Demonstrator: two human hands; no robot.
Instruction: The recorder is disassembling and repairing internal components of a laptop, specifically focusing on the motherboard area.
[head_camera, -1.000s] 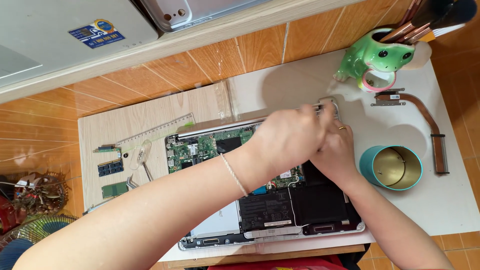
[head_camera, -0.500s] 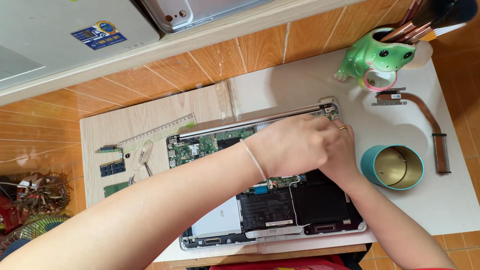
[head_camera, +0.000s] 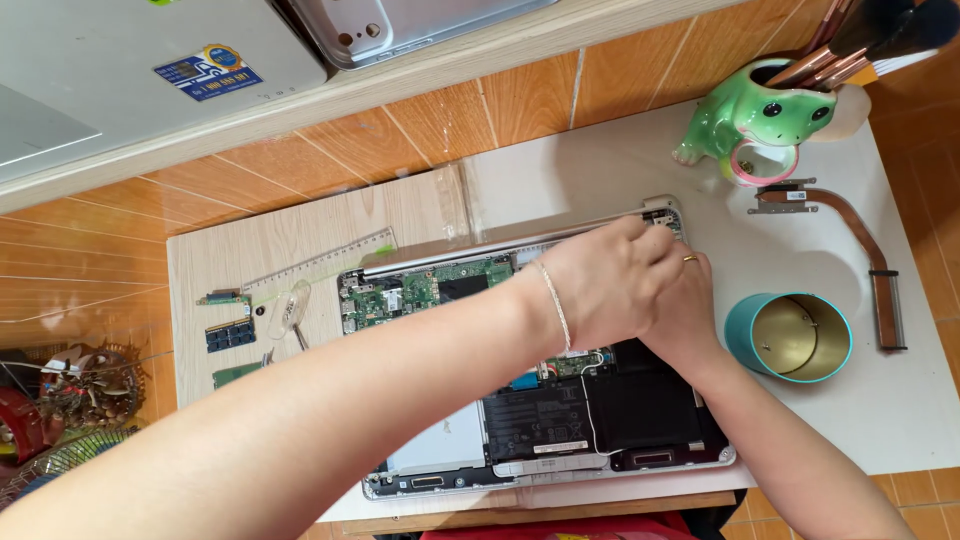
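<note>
Together over the opened laptop (head_camera: 560, 420), left hand (head_camera: 610, 290) atop right hand (head_camera: 685, 320), finger state unclear

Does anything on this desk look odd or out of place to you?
Yes: the laptop lies with its bottom cover off, circuit board and battery bare, both hands working at its upper right corner. A copper heat pipe lies loose beside the teal tin, and small green boards sit by the ruler.

Low white table (head_camera: 600, 170) on orange tiled floor (head_camera: 90, 250). Pale ledge (head_camera: 420, 85) runs beyond table's far edge. Wire basket (head_camera: 60, 465) left of table. Even light.
</note>
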